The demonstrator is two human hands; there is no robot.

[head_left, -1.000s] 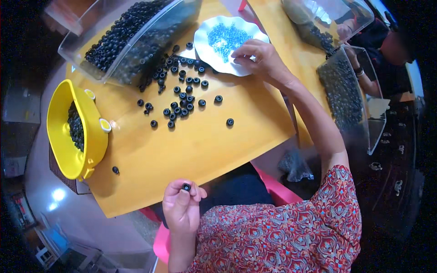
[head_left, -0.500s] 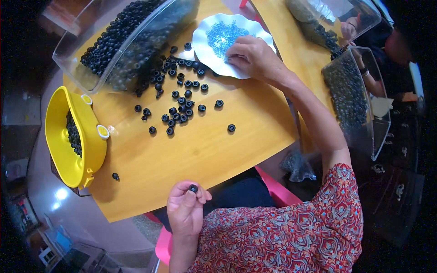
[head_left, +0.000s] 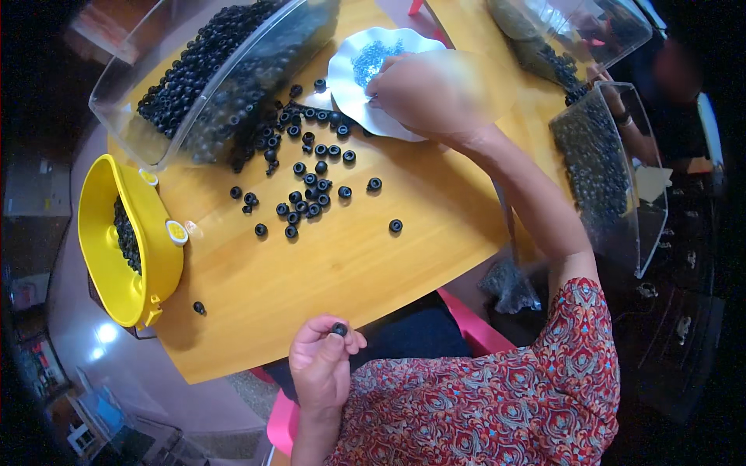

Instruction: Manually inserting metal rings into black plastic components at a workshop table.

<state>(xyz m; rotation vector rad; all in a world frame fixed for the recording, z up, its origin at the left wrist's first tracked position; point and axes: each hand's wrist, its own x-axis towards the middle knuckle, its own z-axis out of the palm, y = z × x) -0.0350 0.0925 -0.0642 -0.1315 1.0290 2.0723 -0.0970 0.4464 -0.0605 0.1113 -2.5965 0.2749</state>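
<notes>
Near the table's front edge, my left hand (head_left: pixel 320 369) pinches a small black ring-shaped part (head_left: pixel 339 329) between thumb and fingers, its round opening facing up. My right hand (head_left: pixel 435 97) reaches across to a white plate with a wavy rim (head_left: pixel 342 66). Its fingertips are bunched down at small clear-blue pieces (head_left: pixel 374 60) on that plate. Much of this hand is blurred, and whatever its fingers pinch is hidden. Several loose black ring-shaped parts (head_left: pixel 312 194) lie scattered on the wooden table between the plate and my left hand.
A large clear bin (head_left: pixel 167 144) full of black parts leans at the far left. Below it stands a yellow tub (head_left: pixel 167 256) holding more dark parts. Across to the right, another person's arm (head_left: pixel 637 140) shows beside clear bins (head_left: pixel 594 163). A clear plastic bag (head_left: pixel 509 286) hangs by the table's right edge.
My right hand has shifted slightly, turning over the plate and covering more of its right side. My left hand stays nearly in place, still holding the black part.
</notes>
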